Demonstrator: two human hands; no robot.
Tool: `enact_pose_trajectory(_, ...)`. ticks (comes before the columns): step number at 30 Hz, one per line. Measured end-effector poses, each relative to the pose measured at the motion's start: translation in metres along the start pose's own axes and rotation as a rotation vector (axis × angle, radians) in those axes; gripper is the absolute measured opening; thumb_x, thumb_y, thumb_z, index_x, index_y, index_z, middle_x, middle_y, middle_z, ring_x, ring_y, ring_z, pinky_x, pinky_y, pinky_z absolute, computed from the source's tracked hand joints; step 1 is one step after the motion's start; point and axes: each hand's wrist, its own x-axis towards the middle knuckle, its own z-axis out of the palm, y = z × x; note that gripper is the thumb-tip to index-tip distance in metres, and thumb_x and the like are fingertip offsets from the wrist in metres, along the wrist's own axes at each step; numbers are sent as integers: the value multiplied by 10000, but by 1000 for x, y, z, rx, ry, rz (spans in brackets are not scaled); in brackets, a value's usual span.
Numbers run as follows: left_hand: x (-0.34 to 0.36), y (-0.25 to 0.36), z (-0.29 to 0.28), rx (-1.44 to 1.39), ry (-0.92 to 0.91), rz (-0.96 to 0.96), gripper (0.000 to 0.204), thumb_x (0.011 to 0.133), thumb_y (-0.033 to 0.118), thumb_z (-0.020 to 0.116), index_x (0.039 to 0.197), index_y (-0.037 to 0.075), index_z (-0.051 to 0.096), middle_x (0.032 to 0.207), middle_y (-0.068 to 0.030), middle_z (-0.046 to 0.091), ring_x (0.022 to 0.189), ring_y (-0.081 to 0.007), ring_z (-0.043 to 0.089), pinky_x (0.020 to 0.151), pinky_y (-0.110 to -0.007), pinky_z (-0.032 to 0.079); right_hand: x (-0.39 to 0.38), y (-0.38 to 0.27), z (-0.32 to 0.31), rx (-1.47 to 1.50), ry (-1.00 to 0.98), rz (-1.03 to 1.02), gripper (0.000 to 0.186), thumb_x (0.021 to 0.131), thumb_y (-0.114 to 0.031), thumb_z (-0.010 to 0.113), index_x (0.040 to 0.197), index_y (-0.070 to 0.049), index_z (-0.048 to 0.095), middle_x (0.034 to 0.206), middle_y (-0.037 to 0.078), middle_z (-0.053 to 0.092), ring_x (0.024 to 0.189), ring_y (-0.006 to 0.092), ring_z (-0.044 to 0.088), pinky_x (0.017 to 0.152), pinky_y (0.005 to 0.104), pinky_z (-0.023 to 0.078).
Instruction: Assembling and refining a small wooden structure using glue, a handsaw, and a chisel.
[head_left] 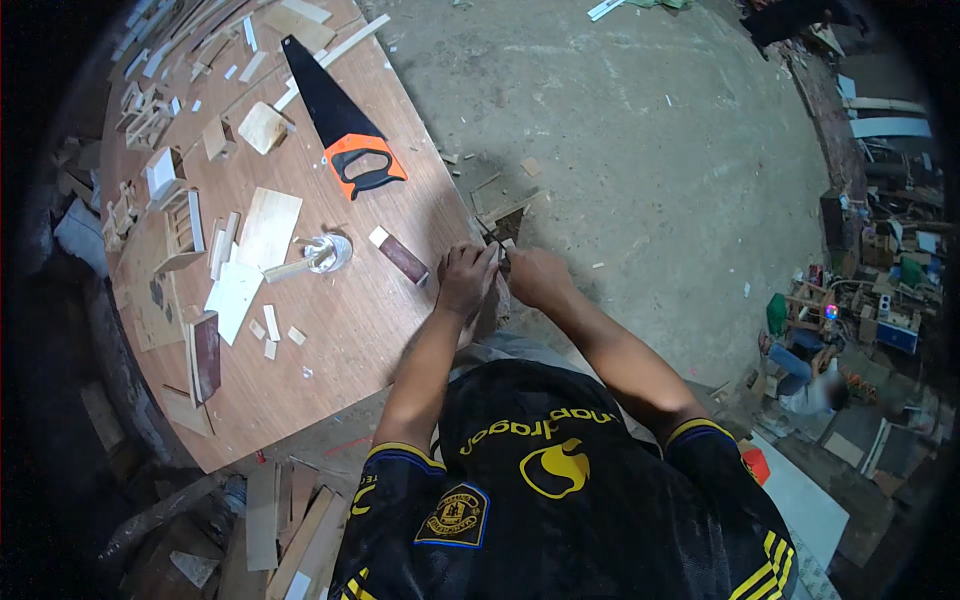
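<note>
At the right edge of the wooden table [400, 330], my left hand [466, 278] bends its fingers down over something small. Just beside it my right hand [540, 278] is closed in a fist. Between the two hands a small pale piece [507, 244] shows, and a thin dark strip [488, 232] sticks out past the fingertips. What each hand grips is mostly hidden by the fingers. Nearest to my left hand on the tabletop lies a dark red-brown block [403, 257] with a pale end.
A handsaw [345, 130] with an orange and black handle lies farther up the table. A clear jar [328, 253] with a wooden stick stands left of the block. Thin boards [268, 228] and small wooden frames [183, 228] cover the left side. A person [815, 385] sits far right.
</note>
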Motion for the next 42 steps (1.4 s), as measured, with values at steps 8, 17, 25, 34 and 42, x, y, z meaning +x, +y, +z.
enact_pose_trajectory(8,1,-7,9,55,65,52,415,840,250,713,1232,131,649,955,-36,590,943,-230,571,879,-409,388,3,2,-20,-196,46,-117,264,935,-210,500,884,-89,729,764,159,714,718,325,717,595,443,562)
enact_pose_trajectory(17,17,4,3,-12,35,-224,340,870,246,662,1169,87,625,1026,-93,587,1026,-309,548,904,-448,399,-8,-16,-22,-194,67,-46,229,890,-114,483,1016,-79,672,720,182,689,665,375,692,574,499,531)
enact_pose_trajectory(25,67,-2,29,257,433,-500,289,895,186,579,1151,54,599,1332,-148,530,1321,-434,412,1100,-578,285,2,-30,-27,-173,-73,-33,323,988,-156,393,1122,-32,659,808,208,709,748,380,705,639,497,548)
enact_pose_trajectory(34,61,0,38,216,397,-615,218,918,188,589,1121,124,641,1439,-69,501,1419,-353,344,1154,-578,199,-2,-27,-18,-195,-53,-55,343,955,-156,443,1222,-45,629,734,170,695,666,339,696,548,465,539)
enact_pose_trajectory(42,65,1,41,214,451,-703,137,914,200,607,1017,162,687,1393,-11,548,1412,-343,360,1140,-601,204,-14,-27,-37,-248,-96,-73,385,943,-136,444,1293,-75,593,746,158,698,665,330,697,556,458,538)
